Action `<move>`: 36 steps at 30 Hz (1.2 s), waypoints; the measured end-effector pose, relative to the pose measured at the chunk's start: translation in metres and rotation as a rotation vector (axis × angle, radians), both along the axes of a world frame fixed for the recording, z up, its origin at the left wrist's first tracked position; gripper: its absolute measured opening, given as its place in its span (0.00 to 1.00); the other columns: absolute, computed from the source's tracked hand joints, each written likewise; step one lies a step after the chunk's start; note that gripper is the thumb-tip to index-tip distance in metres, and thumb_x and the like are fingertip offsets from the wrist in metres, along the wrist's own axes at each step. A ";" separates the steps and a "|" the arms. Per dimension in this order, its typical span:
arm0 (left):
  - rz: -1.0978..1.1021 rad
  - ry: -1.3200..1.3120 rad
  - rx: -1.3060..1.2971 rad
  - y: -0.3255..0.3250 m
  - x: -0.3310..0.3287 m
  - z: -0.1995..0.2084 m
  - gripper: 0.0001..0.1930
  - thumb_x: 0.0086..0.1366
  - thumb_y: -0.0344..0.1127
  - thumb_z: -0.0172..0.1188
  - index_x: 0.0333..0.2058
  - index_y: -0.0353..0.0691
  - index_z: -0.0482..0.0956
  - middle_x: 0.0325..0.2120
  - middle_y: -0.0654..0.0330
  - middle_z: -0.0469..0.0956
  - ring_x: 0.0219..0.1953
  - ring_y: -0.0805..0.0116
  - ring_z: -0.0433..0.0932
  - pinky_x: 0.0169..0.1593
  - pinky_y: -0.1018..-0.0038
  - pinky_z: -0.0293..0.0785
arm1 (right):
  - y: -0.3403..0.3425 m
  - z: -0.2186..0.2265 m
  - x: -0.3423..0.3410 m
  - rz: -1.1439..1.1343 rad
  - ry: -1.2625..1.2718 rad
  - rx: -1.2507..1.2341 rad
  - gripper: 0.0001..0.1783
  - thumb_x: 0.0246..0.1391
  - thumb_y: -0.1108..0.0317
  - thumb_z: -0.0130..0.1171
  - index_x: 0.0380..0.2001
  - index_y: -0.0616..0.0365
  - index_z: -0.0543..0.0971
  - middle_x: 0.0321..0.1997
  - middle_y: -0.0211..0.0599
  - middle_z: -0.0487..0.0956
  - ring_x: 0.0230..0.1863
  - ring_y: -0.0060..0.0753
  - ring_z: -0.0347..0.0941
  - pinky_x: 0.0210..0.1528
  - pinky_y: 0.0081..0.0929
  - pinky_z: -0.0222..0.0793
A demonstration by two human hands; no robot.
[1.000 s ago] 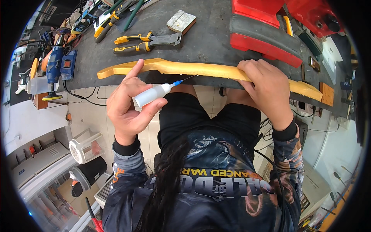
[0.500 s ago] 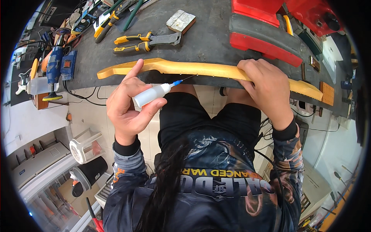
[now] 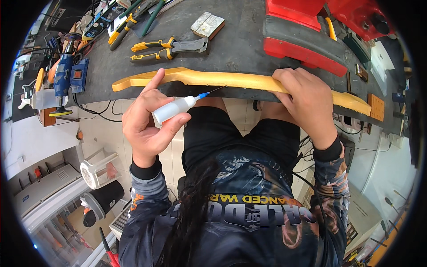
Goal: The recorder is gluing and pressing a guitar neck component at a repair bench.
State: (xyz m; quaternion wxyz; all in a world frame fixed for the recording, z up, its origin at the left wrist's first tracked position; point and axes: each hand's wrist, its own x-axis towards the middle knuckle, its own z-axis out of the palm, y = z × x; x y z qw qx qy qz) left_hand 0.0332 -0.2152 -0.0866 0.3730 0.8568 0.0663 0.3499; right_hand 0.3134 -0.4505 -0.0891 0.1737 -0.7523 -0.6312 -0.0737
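A yellow wooden guitar neck lies along the near edge of the dark workbench, its side with small fret ends facing me. My right hand is closed around the neck right of its middle. Between the thumb and fingers of my left hand is a white needle-tip squeeze bottle with a blue collar. Its thin needle points right and up, and the tip meets or nearly meets the neck's near edge. My left index finger stretches up against the neck near its left end.
Yellow-and-black end-cutting pliers and a worn block lie behind the neck. At the back right stands a red tool with a dark padded top. A blue rotary tool and cables are at the left.
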 end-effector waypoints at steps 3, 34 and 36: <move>0.012 -0.010 0.006 0.001 0.001 0.000 0.18 0.62 0.34 0.86 0.40 0.34 0.84 0.29 0.55 0.88 0.33 0.65 0.86 0.77 0.28 0.68 | 0.000 0.000 0.000 0.002 0.001 -0.006 0.20 0.55 0.65 0.76 0.48 0.49 0.79 0.39 0.28 0.82 0.42 0.39 0.82 0.41 0.40 0.79; 0.025 -0.007 0.031 0.002 0.003 0.001 0.19 0.60 0.35 0.88 0.38 0.34 0.85 0.27 0.54 0.88 0.32 0.63 0.89 0.75 0.33 0.74 | 0.000 0.001 -0.001 -0.008 0.013 -0.002 0.20 0.54 0.65 0.77 0.47 0.49 0.79 0.39 0.28 0.82 0.42 0.39 0.82 0.42 0.40 0.79; 0.026 -0.010 0.025 0.002 0.002 0.001 0.18 0.59 0.35 0.88 0.38 0.34 0.85 0.27 0.54 0.88 0.32 0.63 0.89 0.75 0.33 0.74 | 0.000 0.001 0.000 -0.006 0.011 0.001 0.20 0.54 0.65 0.77 0.47 0.49 0.79 0.39 0.28 0.82 0.42 0.39 0.83 0.42 0.40 0.79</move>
